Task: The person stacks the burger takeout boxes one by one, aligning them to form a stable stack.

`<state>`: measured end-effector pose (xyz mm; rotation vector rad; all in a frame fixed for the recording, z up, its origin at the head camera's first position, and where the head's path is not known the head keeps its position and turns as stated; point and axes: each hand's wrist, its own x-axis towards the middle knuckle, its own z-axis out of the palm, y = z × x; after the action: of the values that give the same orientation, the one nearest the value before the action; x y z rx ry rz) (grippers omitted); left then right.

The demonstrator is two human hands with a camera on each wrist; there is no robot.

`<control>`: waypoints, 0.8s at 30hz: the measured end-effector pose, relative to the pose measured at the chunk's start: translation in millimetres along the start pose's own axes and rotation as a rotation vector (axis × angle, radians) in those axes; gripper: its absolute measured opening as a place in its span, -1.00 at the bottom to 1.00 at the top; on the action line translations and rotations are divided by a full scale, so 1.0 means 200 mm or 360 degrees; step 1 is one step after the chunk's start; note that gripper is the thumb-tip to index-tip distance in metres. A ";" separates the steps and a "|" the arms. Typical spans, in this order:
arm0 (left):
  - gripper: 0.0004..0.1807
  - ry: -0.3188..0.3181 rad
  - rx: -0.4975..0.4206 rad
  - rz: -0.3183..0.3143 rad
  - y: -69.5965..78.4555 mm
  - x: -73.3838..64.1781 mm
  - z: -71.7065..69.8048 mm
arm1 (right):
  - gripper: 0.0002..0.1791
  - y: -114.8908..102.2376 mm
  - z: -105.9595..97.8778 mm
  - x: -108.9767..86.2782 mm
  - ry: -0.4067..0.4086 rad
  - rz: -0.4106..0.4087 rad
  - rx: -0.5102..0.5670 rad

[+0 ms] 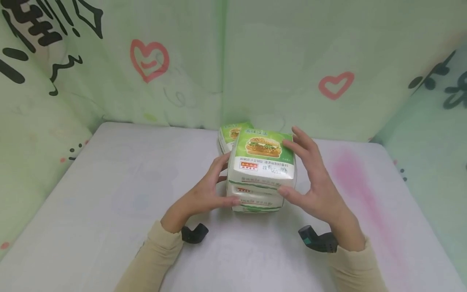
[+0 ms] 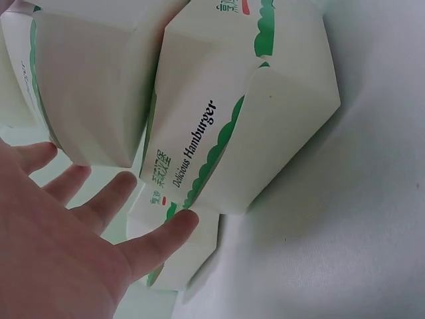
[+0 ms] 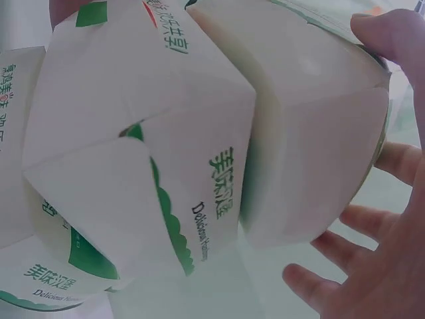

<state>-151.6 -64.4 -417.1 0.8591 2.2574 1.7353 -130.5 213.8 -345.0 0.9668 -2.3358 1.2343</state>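
Two white-and-green paper hamburger boxes stand stacked in the head view. The upper box point(image 1: 263, 166), with a burger picture on its lid, sits on the lower box point(image 1: 257, 206). My left hand point(image 1: 202, 194) is at the stack's left side, its thumb by the lower box's front; in the left wrist view its fingers are spread beside the boxes. On the right, my right hand point(image 1: 321, 182) spans the upper box's side, thumb at the front corner and index finger near the lid. Its fingers point(image 3: 358, 249) look loosely extended. The stack hides some left fingertips.
Behind the stack, another hamburger box point(image 1: 228, 132) is partly hidden. The white table point(image 1: 146, 170) has a pink smear point(image 1: 354, 174) at right. Green cloth walls point(image 1: 255, 61) with painted hearts enclose its back and sides. Black wrist cameras point(image 1: 195, 234) sit at both wrists.
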 end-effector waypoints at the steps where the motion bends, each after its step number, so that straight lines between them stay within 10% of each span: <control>1: 0.16 0.0003 0.0002 0.0009 0.00 0.00 0.00 | -0.08 0.00 0.00 0.00 -0.0001 -0.0011 0.0002; 24: 0.15 0.0009 -0.0022 0.0004 0.02 -0.01 -0.01 | 0.09 0.02 -0.02 -0.02 -0.0097 0.0009 0.0028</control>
<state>-149.7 -67.6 -413.2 0.8557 2.2461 1.7547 -131.4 220.4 -347.5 1.0181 -2.3792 1.2459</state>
